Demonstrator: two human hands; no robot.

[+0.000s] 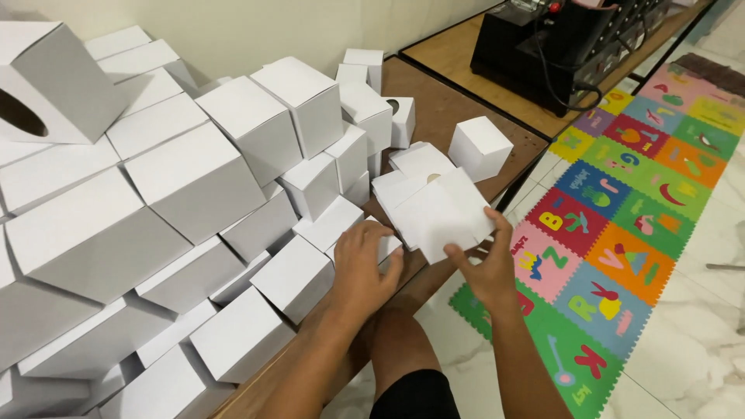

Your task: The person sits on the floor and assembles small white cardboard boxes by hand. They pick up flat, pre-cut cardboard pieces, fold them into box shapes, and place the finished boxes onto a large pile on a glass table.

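Note:
My right hand (487, 268) pinches the near corner of a flat, unfolded white cardboard box blank (441, 213), lifted off a small stack of the same blanks (410, 172) on the brown wooden table (442, 116). My left hand (363, 268) rests with its fingers curled on a folded white box (382, 247) at the edge of the box heap, just left of the blank. A big heap of folded white boxes (186, 186) covers the left of the table.
A single white box (480, 147) stands alone near the table's right edge. A black machine with cables (559, 43) sits on a second table behind. A colourful foam puzzle mat (628, 209) lies on the white marble floor at right. My knee shows below the table edge.

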